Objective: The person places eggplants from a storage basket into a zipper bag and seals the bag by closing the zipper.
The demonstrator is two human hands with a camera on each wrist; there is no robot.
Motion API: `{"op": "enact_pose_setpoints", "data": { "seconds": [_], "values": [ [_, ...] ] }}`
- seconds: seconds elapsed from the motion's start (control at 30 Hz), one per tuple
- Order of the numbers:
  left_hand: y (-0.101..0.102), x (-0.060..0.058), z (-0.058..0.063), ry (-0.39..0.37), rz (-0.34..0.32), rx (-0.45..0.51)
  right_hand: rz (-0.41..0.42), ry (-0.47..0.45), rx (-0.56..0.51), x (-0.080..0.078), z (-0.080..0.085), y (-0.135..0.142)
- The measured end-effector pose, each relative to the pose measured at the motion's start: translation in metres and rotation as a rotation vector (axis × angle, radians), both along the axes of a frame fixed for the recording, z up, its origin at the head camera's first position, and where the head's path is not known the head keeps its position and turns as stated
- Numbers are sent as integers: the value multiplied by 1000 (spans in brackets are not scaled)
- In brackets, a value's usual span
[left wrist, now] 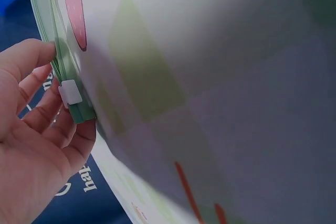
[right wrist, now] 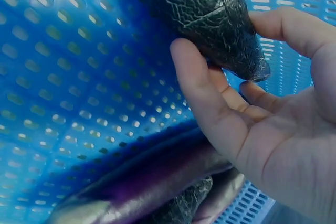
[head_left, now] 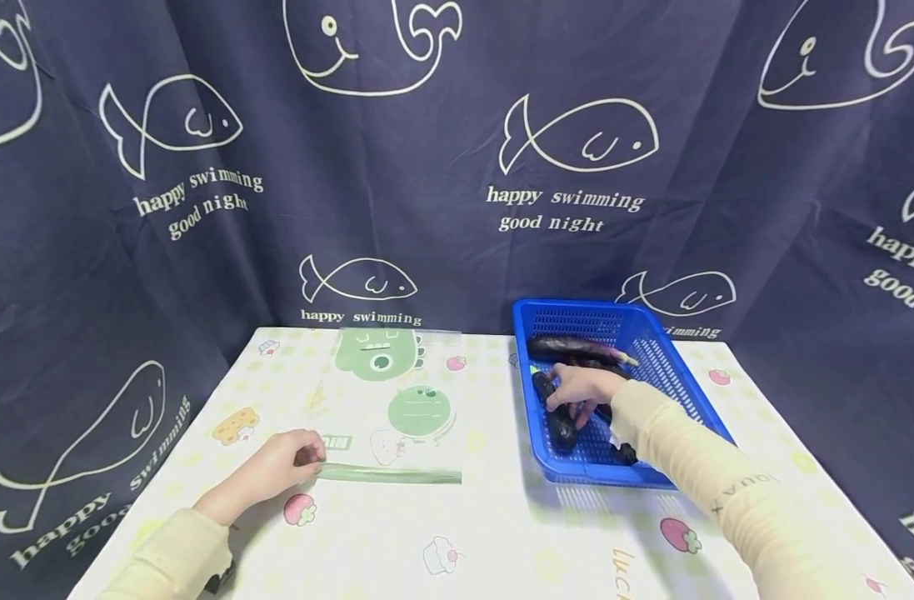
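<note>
On the left of the table, my left hand (head_left: 282,460) pinches the near left edge of a clear slider bag (head_left: 419,410) with green cartoon prints. The bag lies flat, its green zip strip toward me. In the left wrist view a white slider (left wrist: 70,92) sits on that strip beside the fingers. My right hand (head_left: 582,387) reaches into a blue basket (head_left: 533,421) and grips a dark, wrinkled eggplant (right wrist: 210,14) between thumb and fingers. Behind it lies a longer purple eggplant (head_left: 572,347). More dark eggplants are partly hidden under the hand and sleeve.
The basket stands at the table's back right, with perforated sides. A light patterned cloth (head_left: 501,533) covers the table. A dark blue curtain (head_left: 442,208) with fish drawings hangs behind and at both sides.
</note>
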State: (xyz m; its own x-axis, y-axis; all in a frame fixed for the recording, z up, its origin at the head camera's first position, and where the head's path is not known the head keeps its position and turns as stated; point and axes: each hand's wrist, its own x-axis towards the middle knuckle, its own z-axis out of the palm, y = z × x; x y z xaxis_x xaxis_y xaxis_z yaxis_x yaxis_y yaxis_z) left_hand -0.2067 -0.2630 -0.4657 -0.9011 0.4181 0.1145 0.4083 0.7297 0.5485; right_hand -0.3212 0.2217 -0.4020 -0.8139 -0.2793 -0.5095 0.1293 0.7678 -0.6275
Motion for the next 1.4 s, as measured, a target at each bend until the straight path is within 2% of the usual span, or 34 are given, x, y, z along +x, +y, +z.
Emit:
{"op": "enact_pose_setpoints", "data": {
  "seconds": [0.13, 0.33, 0.5, 0.67, 0.97, 1.4],
  "values": [
    [-1, -1, -2, 40, -44, 11, 15, 6, -12, -1, 8, 5],
    [-1, -1, -1, 63, -59, 2, 18, -9, -71, -1, 22, 12],
    [-1, -1, -2, 70, -71, 10, 37, 19, -69, 1, 28, 17],
    [0, -3, -1, 112, -75, 32, 30, 58, -98, 2, 38, 23],
    [4, -9, 0, 140, -4, 16, 30, 77, -163, 6, 59, 30],
    [5, -5, 7, 189, 50, 59, 65, 123, -190, 13, 79, 19]
  ]
}}
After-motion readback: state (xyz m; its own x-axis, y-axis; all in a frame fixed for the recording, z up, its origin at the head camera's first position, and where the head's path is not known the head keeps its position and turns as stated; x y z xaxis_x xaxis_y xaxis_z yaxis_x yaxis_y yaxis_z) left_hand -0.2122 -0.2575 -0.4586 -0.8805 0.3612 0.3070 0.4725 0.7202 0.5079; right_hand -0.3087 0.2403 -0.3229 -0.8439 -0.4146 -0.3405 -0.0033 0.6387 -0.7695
